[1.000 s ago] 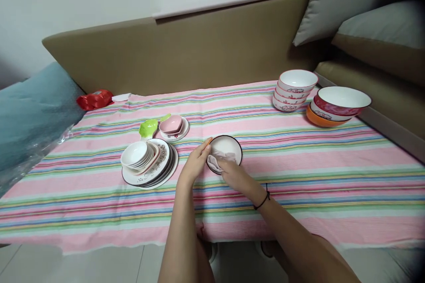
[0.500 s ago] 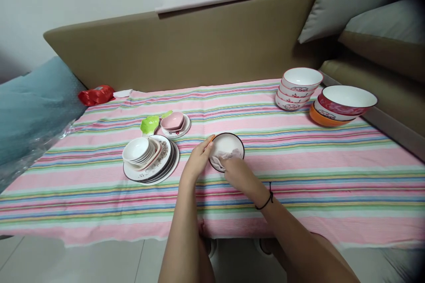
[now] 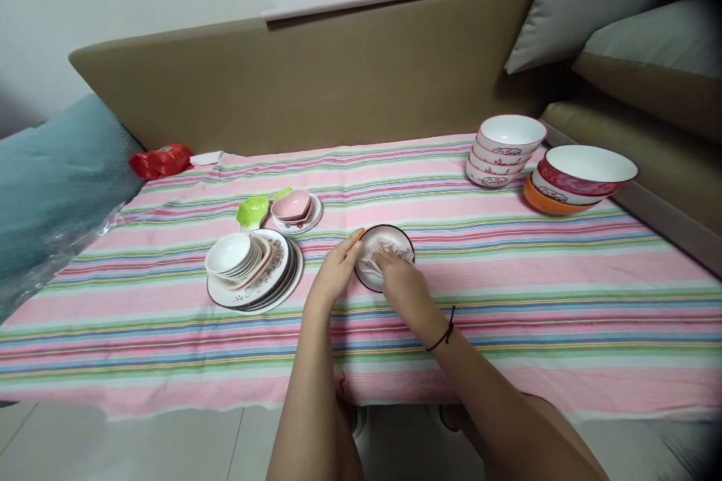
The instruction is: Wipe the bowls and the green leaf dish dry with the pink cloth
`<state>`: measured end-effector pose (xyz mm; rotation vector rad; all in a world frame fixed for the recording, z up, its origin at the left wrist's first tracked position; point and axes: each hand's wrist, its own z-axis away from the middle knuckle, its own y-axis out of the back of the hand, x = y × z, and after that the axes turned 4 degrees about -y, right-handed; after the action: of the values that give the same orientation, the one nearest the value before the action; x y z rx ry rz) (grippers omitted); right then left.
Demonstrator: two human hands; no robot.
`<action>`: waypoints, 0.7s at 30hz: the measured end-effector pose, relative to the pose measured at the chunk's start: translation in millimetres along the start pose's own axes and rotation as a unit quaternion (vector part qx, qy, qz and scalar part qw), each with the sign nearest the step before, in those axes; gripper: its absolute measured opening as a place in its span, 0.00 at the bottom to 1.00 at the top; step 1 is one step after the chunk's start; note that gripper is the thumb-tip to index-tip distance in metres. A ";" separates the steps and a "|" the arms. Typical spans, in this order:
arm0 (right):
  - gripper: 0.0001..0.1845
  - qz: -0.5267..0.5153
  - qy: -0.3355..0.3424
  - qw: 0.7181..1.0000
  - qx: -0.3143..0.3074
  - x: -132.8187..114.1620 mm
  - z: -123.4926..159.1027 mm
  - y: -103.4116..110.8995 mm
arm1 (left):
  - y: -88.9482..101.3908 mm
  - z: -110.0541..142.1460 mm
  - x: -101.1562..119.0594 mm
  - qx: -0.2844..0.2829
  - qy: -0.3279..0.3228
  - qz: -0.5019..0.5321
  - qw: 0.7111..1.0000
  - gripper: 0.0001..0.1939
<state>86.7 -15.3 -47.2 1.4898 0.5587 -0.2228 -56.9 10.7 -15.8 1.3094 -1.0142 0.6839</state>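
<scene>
A white bowl with a dark rim (image 3: 395,231) sits on the striped cloth in front of me. My left hand (image 3: 337,268) grips its left side, where a bit of orange shows by the fingertips. Inside the bowl, my right hand (image 3: 401,282) presses a thin whitish wiping cloth (image 3: 368,267) against the inner surface. Part of that cloth is hidden under the fingers. Left of my hands stands a stack of dark-rimmed plates (image 3: 248,296) with small white bowls (image 3: 228,252) nested on top.
Behind the plates are a green leaf-shaped dish (image 3: 253,209) and a pink bowl (image 3: 292,204) on small plates. White bowls with red patterns (image 3: 511,137) and larger bowls (image 3: 590,167) are stacked at the right. A red package (image 3: 162,161) lies at the back left.
My right hand has moved slightly up and left inside the bowl, shifting the wiping cloth toward the bowl's far side. My left hand keeps its place on the rim.
</scene>
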 end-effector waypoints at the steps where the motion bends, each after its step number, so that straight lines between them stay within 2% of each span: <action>1: 0.26 0.024 -0.013 0.999 -0.019 -2.6 2.3 5.7 | 0.1 0.3 0.7 0.000 -0.001 -0.003 1.000 0.25; 3: 0.23 0.057 -0.020 0.997 -0.055 -6.1 6.0 14.4 | 0.3 0.7 2.0 -0.002 0.000 -0.010 1.000 0.25; 5: 0.22 0.047 -0.001 0.995 -0.087 -5.1 7.2 16.5 | 0.4 0.8 2.9 -0.006 0.003 -0.015 1.000 0.25; 8: 0.22 -0.084 0.041 0.989 -0.117 2.5 3.8 8.9 | 0.2 0.3 3.0 -0.005 0.001 -0.019 1.000 0.25; 11: 0.25 -0.240 0.072 0.961 -0.113 6.3 -0.4 1.2 | 0.2 -0.7 1.2 0.001 -0.004 -0.019 1.000 0.24; 13: 0.28 -0.269 0.097 0.952 -0.112 3.1 0.6 2.0 | 0.5 -1.1 -0.6 0.001 -0.006 -0.014 1.000 0.24; 17: 0.35 -0.162 0.134 0.971 -0.117 -5.5 14.0 6.2 | 0.4 -1.1 -2.9 0.006 -0.004 -0.007 1.000 0.25; 21: 0.30 0.006 0.026 0.998 -0.055 -2.0 26.9 -7.4 | -2.3 -0.5 -0.7 0.008 -0.010 -0.007 1.000 0.24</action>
<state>87.3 -42.7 -53.2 1.3953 0.5950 -0.1413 -55.1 10.9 -17.5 1.3388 -1.0159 0.6717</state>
